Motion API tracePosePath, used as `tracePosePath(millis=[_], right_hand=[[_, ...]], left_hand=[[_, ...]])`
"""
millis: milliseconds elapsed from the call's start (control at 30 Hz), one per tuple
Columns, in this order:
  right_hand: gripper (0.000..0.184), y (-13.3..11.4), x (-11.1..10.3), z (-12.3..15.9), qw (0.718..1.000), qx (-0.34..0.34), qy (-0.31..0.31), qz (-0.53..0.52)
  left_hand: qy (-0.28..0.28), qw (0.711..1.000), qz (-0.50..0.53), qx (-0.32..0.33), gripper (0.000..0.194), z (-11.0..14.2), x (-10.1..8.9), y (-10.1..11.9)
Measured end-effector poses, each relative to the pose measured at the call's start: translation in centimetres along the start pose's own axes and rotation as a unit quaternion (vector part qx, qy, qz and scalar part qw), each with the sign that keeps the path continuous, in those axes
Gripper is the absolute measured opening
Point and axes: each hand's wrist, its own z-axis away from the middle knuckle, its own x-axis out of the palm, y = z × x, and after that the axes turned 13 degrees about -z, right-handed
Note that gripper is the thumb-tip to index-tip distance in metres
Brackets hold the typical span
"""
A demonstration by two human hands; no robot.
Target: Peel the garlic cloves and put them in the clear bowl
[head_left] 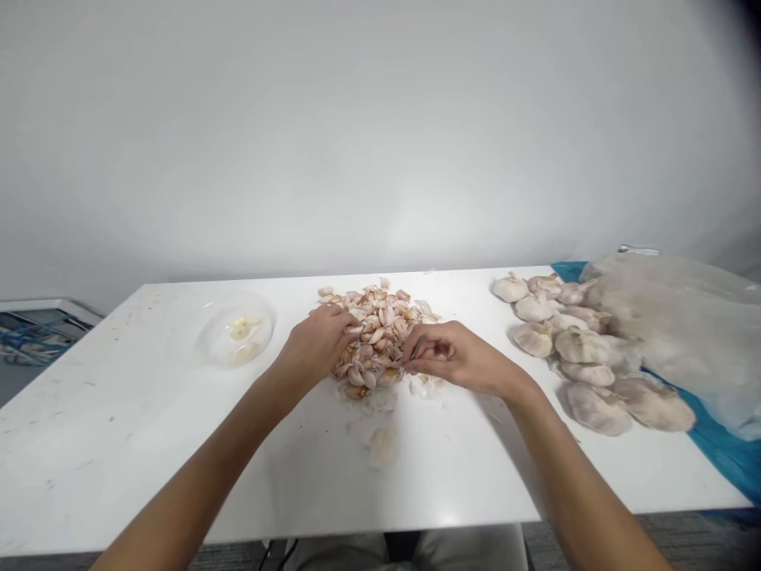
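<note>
1. My left hand (315,345) curls, fingers together, over the heap of papery pinkish-white garlic cloves (380,317) on the white bench (119,412).
2. My right hand (457,361) pinches a thin pale sliver (417,349) at the heap's edge.

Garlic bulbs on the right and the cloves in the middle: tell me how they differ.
The whole garlic bulbs are far bigger than the loose garlic cloves. The bulbs are round and pale in papery skins, while the cloves are small, pinkish-tan wedges. The bulbs lie spread in a loose cluster towards the right, while the cloves are heaped in one mound at the centre. Both lie on the same white table.
</note>
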Motion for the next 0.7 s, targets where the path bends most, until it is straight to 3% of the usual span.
tracePosePath(millis=[133,233,400,633,700], right_hand=[[0.009,0.2,0.4,-0.2,0.999,0.004,-0.04,0.004],[0.01,0.4,0.2,-0.2,0.997,0.027,-0.07,0.026],[0.01,0.5,-0.3,0.1,0.996,0.052,-0.077,0.017],[0.007,0.3,-0.1,0.1,0.996,0.06,-0.061,0.026],[0.011,0.3,0.1,-0.1,1.0,0.029,-0.008,0.008]], left_hand=[[0.052,0.992,0.107,-0.031,0.036,-0.4,-0.3,-0.5],[0.068,0.967,0.236,-0.066,0.037,-0.1,-0.5,-0.6],[0.025,0.857,0.502,-0.113,0.04,0.8,0.2,-0.1],[-0.044,0.718,0.687,-0.106,0.043,1.1,1.3,1.2],[-0.06,0.689,0.715,-0.099,0.04,1.3,1.5,1.7]])
